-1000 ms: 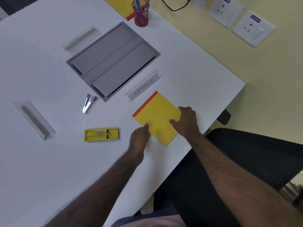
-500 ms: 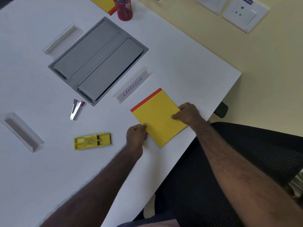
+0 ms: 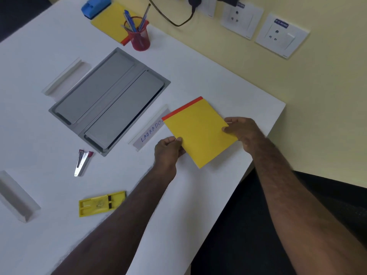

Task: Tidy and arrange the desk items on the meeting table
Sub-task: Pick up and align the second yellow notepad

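Notepad (image 3: pixel 198 132), yellow with a red strip along its top edge, sits at the centre right of the frame, near the white bench's (image 3: pixel 218 84) right edge, gripped on both sides: left hand (image 3: pixel 168 148) pinching its lower left edge, right hand (image 3: pixel 241 130) its right edge. It covers the end of a name card (image 3: pixel 148 133) just left. A stapler (image 3: pixel 82 161) lies at lower left.
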{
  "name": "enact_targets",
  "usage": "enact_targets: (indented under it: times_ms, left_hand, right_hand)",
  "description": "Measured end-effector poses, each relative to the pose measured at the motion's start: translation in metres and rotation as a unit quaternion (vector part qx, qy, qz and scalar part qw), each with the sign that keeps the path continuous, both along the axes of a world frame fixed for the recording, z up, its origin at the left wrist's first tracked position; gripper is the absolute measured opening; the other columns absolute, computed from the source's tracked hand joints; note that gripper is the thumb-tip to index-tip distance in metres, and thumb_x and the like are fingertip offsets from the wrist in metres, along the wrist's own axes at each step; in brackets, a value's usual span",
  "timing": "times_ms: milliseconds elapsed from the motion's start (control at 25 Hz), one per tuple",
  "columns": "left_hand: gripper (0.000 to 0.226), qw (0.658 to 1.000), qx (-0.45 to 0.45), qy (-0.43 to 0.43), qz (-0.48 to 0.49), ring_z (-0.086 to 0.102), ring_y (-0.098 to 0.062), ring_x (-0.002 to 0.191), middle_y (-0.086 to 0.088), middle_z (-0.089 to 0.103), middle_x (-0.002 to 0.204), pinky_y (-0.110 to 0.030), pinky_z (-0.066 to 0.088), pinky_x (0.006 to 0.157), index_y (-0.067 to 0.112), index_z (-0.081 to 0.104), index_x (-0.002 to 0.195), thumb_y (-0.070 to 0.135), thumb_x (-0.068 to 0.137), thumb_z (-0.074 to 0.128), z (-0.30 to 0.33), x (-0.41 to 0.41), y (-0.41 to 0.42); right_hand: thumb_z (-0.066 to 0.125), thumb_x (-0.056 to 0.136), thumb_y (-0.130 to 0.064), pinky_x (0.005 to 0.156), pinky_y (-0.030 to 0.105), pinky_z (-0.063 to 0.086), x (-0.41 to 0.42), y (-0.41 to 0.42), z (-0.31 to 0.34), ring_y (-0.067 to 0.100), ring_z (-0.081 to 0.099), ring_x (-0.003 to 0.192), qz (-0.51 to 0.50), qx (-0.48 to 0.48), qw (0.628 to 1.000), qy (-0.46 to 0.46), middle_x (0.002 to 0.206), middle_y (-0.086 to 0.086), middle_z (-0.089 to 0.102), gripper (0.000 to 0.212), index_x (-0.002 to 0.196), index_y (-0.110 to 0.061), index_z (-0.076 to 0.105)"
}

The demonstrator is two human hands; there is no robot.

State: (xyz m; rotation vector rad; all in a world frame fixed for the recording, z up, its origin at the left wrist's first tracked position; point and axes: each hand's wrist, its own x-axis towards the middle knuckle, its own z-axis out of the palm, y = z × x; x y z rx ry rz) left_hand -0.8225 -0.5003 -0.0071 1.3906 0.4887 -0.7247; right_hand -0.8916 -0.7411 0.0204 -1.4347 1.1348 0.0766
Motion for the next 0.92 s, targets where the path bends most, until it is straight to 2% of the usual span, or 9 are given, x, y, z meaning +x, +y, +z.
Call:
enact_targets:
  times_ms: [80,160,200,280,320,560,680,800,920]
  left_hand:
    - [0.019,1.0,-0.012,-0.016,0.008,0.071,-0.025,0.088,-0.018,0.072,0.108,-0.04,0.063,0.087,-0.003,0.064,0.118,0.003,0.1,0.066,0.0,0.025,-0.025]
    - [0.021,0.999,-0.013,-0.031,0.008,0.067,-0.023,0.084,-0.015,0.068,0.098,-0.035,0.064,0.078,-0.008,0.063,0.12,0.0,0.101,0.062,0.0,0.052,-0.048]
    - [0.019,0.999,-0.011,-0.033,0.016,0.065,-0.023,0.082,-0.016,0.065,0.095,-0.032,0.064,0.072,-0.01,0.062,0.118,-0.001,0.101,0.061,-0.001,0.065,-0.06]
    - [0.006,0.999,0.003,-0.037,0.027,0.062,-0.026,0.079,-0.017,0.062,0.088,-0.03,0.065,0.064,-0.007,0.063,0.095,-0.004,0.1,0.061,-0.003,0.09,-0.081]
    - [0.017,0.999,0.024,-0.041,0.021,0.062,-0.028,0.079,-0.016,0.062,0.084,-0.03,0.064,0.063,-0.003,0.06,0.083,-0.005,0.099,0.061,-0.006,0.103,-0.092]
    - [0.015,0.994,0.077,-0.076,-0.025,0.056,-0.025,0.085,-0.017,0.057,0.09,-0.04,0.054,0.076,0.002,0.056,0.084,-0.001,0.098,0.059,-0.03,0.161,-0.139]
    - [0.025,0.992,0.096,-0.079,-0.032,0.055,-0.026,0.081,-0.014,0.057,0.082,-0.04,0.054,0.078,0.009,0.053,0.073,0.003,0.097,0.061,-0.043,0.179,-0.154]
    - [0.009,0.997,0.051,-0.048,-0.025,0.069,-0.026,0.073,-0.012,0.07,0.085,-0.046,0.063,0.093,0.004,0.062,0.091,-0.001,0.098,0.061,-0.042,0.188,-0.165]
    - [0.02,0.998,0.044,-0.041,0.001,0.07,-0.025,0.057,-0.02,0.072,0.091,-0.046,0.067,0.077,-0.009,0.063,0.114,-0.008,0.094,0.063,-0.047,0.195,-0.171]
  right_hand:
    - [0.075,0.091,0.007,0.076,0.022,0.056,0.015,-0.018,0.003,0.021,0.068,0.09,-0.037,0.017,0.998,-0.048,0.12,0.018,0.07,0.046,0.136,-0.002,0.066]
    - [0.072,0.093,0.009,0.089,0.036,0.059,0.029,-0.032,0.003,0.026,0.067,0.093,-0.087,0.053,0.991,-0.082,0.115,0.019,0.068,0.048,0.139,0.002,0.062]
    - [0.07,0.093,0.011,0.087,0.037,0.059,0.036,-0.037,0.002,0.025,0.067,0.088,-0.109,0.075,0.986,-0.098,0.11,0.019,0.068,0.048,0.139,0.003,0.061]
    - [0.067,0.094,0.014,0.082,0.033,0.062,0.052,-0.046,-0.001,0.021,0.068,0.082,-0.137,0.105,0.976,-0.133,0.108,0.02,0.066,0.046,0.138,0.004,0.061]
    - [0.066,0.094,0.015,0.083,0.033,0.063,0.061,-0.05,-0.005,0.02,0.068,0.082,-0.145,0.1,0.974,-0.145,0.11,0.02,0.065,0.045,0.136,0.003,0.061]
    - [0.069,0.093,0.012,0.1,0.044,0.061,0.117,-0.076,-0.029,0.022,0.068,0.09,-0.17,0.028,0.972,-0.161,0.103,0.012,0.067,0.043,0.135,0.004,0.064]
    - [0.072,0.092,0.008,0.107,0.047,0.057,0.133,-0.085,-0.037,0.023,0.065,0.097,-0.168,0.018,0.971,-0.169,0.114,0.014,0.064,0.045,0.136,0.001,0.064]
    - [0.074,0.092,0.006,0.109,0.045,0.056,0.142,-0.095,-0.045,0.024,0.067,0.106,-0.18,0.013,0.965,-0.192,0.128,0.014,0.064,0.048,0.138,-0.001,0.063]
    - [0.075,0.092,0.006,0.112,0.042,0.054,0.149,-0.104,-0.051,0.021,0.067,0.115,-0.195,0.018,0.958,-0.209,0.133,0.011,0.06,0.056,0.144,-0.004,0.06]
